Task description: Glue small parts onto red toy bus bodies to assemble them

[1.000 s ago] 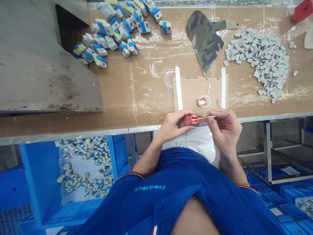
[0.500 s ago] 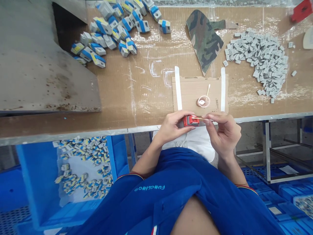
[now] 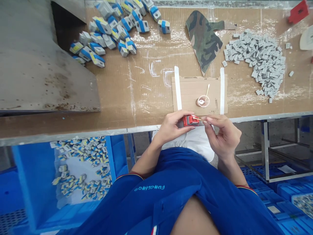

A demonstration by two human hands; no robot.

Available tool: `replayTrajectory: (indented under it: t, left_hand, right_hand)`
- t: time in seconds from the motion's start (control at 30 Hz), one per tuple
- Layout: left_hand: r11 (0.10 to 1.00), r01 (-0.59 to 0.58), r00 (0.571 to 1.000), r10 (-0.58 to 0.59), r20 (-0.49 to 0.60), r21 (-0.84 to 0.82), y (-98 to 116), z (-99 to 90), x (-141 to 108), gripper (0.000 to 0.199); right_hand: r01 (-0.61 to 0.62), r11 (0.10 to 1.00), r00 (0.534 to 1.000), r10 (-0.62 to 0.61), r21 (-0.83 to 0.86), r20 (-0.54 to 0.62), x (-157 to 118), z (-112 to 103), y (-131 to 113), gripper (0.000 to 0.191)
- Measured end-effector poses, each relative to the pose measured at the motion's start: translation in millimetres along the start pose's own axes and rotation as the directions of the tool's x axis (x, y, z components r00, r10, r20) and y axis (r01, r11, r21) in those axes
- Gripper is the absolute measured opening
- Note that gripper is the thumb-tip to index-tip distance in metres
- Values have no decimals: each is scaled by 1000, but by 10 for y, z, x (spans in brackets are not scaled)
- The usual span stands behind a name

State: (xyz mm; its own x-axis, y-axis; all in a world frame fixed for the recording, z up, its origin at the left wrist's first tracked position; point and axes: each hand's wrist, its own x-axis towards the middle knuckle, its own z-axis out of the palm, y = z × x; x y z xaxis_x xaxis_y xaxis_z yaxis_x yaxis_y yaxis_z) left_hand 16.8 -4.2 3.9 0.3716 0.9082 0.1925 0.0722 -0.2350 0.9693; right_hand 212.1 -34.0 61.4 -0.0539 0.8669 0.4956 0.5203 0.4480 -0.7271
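A small red block with a grey part (image 3: 191,120) is held between the thumb and fingers of my left hand (image 3: 171,126), at the table's front edge. My right hand (image 3: 223,132) pinches a thin cotton swab (image 3: 199,118), whose white tip is at the top of the red block. Just beyond my hands, a small clear cup (image 3: 203,101) with something white inside stands on a cardboard sheet (image 3: 187,93) fixed with white tape strips. Another swab (image 3: 207,89) leans in the cup.
Grey-white blocks with blue and yellow bands (image 3: 114,26) lie at the back left beside a metal housing (image 3: 49,68). Small grey pieces (image 3: 266,62) are heaped at the right, near a camouflage cloth (image 3: 204,40). A blue crate (image 3: 31,186) of banded blocks sits below left.
The swab in my right hand has shifted slightly at the top of the red block. The view has moved a little; both hands keep their holds.
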Motion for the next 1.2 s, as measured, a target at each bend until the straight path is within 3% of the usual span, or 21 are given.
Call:
replayTrajectory:
  t: [0.23, 0.7, 1.2]
  left_hand:
    - [1000, -21, 1000, 21, 9, 5, -24, -1, -3, 44]
    - [992, -111, 994, 111, 5, 57, -42, 1, 19, 39]
    - [988, -146, 989, 146, 4, 47, -36, 8, 26, 34]
  right_hand:
    - [38, 995, 999, -36, -91, 26, 16, -59, -16, 28]
    - [-7, 992, 996, 18, -129, 85, 2, -137, -46, 23]
    - [-131, 990, 988, 126, 49, 93, -16, -106, -80, 27]
